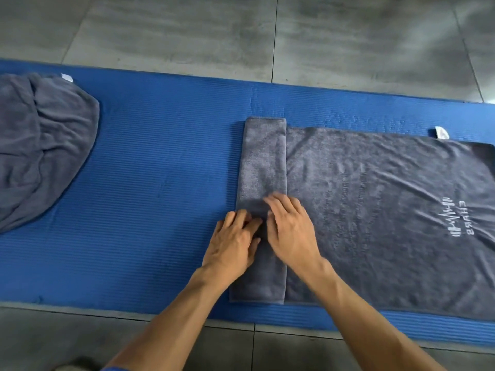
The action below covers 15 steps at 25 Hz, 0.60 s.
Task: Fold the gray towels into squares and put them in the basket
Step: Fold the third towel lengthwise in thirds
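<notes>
Bare forearms; blue garment edge point(116, 368) below.

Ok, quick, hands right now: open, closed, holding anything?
Left hand: open, fingers pressing flat on the folded strip of the gray towel.
Right hand: open, flat on the same fold.

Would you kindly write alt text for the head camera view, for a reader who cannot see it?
Two bare hands, left hand and right hand, press flat on the folded end of a gray towel spread on a blue mat. A crumpled gray towel lies at the mat's left end; no basket is visible.
</notes>
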Tool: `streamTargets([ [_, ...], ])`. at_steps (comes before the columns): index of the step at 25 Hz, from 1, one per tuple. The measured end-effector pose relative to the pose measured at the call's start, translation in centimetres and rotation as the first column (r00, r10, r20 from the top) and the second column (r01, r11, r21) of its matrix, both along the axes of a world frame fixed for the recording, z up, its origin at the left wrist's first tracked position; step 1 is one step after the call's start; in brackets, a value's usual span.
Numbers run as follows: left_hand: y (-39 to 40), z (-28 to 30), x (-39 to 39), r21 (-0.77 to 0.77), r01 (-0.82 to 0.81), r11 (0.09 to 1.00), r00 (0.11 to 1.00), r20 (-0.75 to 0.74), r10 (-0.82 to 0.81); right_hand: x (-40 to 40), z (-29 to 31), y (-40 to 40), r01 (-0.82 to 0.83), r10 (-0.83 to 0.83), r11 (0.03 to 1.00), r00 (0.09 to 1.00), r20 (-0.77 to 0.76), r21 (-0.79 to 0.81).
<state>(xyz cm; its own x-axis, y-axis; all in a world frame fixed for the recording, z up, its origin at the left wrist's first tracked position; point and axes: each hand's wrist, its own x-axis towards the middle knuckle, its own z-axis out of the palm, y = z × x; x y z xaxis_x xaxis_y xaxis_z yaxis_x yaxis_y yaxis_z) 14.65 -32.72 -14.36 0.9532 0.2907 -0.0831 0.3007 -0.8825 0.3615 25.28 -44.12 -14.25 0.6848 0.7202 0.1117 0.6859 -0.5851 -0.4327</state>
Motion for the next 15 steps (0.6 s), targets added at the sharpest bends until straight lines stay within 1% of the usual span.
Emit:
streamTargets([
  [3, -0.1, -0.3, 0.0, 0.001, -0.024, 1.0, 1.0, -0.006, 0.024, 3.6, -1.9, 4.0, -0.082, 0.083, 0.976, 0.997, -0.002, -0.204],
  [6, -0.2, -0.7, -0.2, -0.007, -0.038, 0.999, 0.999, 0.002, 0.038, 7.6, -2.7, 7.3, -0.075, 0.055, 0.933, 0.996, -0.065, -0.353],
  [9, -0.3, -1.2, -0.4, 0.024, -0.041, 0.999, 0.998, 0.041, 0.04, 10.4, -2.4, 10.4, -0.027, -0.021, 0.902, 0.994, -0.108, -0.43],
  [12, -0.1, -1.4, -0.3, -0.034, -0.065, 0.997, 0.997, 0.035, 0.066, 11.7, -2.0, 12.5, -0.016, -0.056, 0.872, 0.989, -0.133, -0.488],
  [14, -0.3, -1.0, 0.1, -0.109, -0.138, 0.984, 0.99, 0.02, 0.142, 12.4, -1.7, 13.1, -0.023, -0.066, 0.851, 0.986, -0.15, -0.525],
  [15, -0.7, -0.5, 0.2, -0.147, -0.208, 0.967, 0.978, -0.002, 0.21, 12.5, -1.2, 13.3, 0.005, -0.073, 0.848, 0.991, -0.109, -0.53],
])
